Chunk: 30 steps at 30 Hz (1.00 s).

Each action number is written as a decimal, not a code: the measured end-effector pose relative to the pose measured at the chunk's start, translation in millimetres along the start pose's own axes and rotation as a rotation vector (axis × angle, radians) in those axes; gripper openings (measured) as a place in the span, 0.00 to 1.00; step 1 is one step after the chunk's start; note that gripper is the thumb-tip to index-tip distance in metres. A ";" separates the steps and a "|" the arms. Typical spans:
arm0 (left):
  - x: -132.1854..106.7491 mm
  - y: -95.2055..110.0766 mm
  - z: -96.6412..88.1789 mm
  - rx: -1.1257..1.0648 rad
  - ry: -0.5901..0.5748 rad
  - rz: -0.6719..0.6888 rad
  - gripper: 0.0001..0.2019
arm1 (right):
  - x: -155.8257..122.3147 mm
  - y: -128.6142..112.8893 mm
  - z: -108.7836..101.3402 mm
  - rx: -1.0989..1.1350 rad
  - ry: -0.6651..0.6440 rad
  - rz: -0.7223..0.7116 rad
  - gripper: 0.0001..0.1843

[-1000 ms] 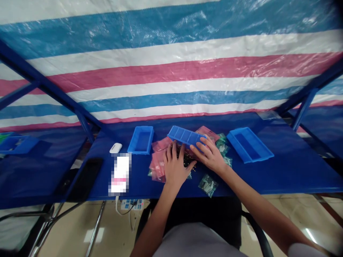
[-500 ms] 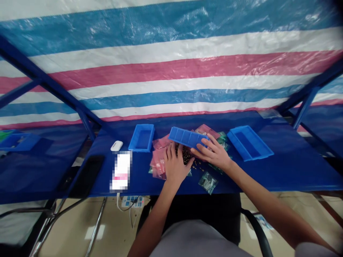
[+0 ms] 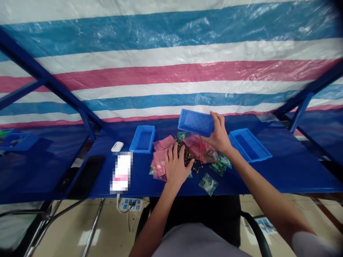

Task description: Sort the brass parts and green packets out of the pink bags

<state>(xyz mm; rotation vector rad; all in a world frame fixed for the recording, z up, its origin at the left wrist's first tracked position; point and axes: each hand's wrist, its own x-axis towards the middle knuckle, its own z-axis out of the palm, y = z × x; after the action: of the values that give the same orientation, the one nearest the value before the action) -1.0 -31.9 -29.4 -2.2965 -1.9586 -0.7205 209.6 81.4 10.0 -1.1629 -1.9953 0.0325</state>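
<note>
My right hand [image 3: 221, 137] grips the right end of a blue plastic bin [image 3: 197, 123], thumb below and fingers above. The bin is raised and tilted, its open side facing me. My left hand [image 3: 177, 166] lies with fingers spread on a pile of small dark and brass-coloured metal parts [image 3: 184, 151]. Pink plastic bags [image 3: 160, 162] lie under and beside the left hand. More pink bags [image 3: 199, 148] sit right of the pile, below the held bin. Several loose metal parts [image 3: 197, 169] lie near the left thumb.
Two more blue bins stand on the blue table: one at left [image 3: 142, 139], one at right [image 3: 249, 144]. Clear bags with green contents [image 3: 221, 164] and a small bag [image 3: 208, 184] lie nearer me. A white case [image 3: 117, 146] and a dark phone-like slab [image 3: 85, 176] are at left.
My right hand has lifted the blue bin up and away from the pile and turned it, uncovering pink bags. The left hand stays at the pile.
</note>
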 end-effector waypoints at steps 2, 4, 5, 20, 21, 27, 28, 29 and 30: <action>-0.4 -0.6 1.0 -0.013 0.014 0.005 0.28 | 21.8 11.1 11.8 0.051 -0.014 0.033 0.55; -1.1 -2.0 2.2 -0.032 0.029 0.016 0.25 | 43.3 22.5 29.1 0.093 -0.063 0.046 0.54; -1.5 -3.2 2.8 -0.045 0.036 0.022 0.23 | 52.6 28.0 38.8 0.113 -0.095 0.057 0.54; -3.4 -22.8 -2.5 -0.446 0.140 -0.073 0.20 | -4.7 -32.7 37.5 0.012 -0.342 -0.203 0.24; -3.4 -25.5 -5.3 -0.423 0.152 -0.071 0.19 | -15.0 -47.2 36.8 0.011 -0.388 -0.269 0.23; -6.1 -50.1 -17.8 -0.266 0.188 -0.102 0.18 | -32.8 -82.2 67.3 -0.093 -0.475 -0.348 0.38; -7.7 -53.7 -18.1 -0.252 0.190 -0.108 0.18 | -30.6 -81.5 73.7 -0.108 -0.488 -0.350 0.36; -9.4 -56.7 -17.8 -0.240 0.187 -0.111 0.18 | -28.1 -80.4 79.3 -0.126 -0.498 -0.354 0.35; -11.2 -59.0 -17.0 -0.229 0.178 -0.112 0.18 | -25.7 -79.2 83.9 -0.146 -0.506 -0.362 0.33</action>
<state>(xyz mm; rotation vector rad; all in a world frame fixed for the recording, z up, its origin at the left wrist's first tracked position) -63.2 -35.7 -34.0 -2.1583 -2.0291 -1.1728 104.6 46.3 -31.5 -0.9227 -2.6724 -0.0055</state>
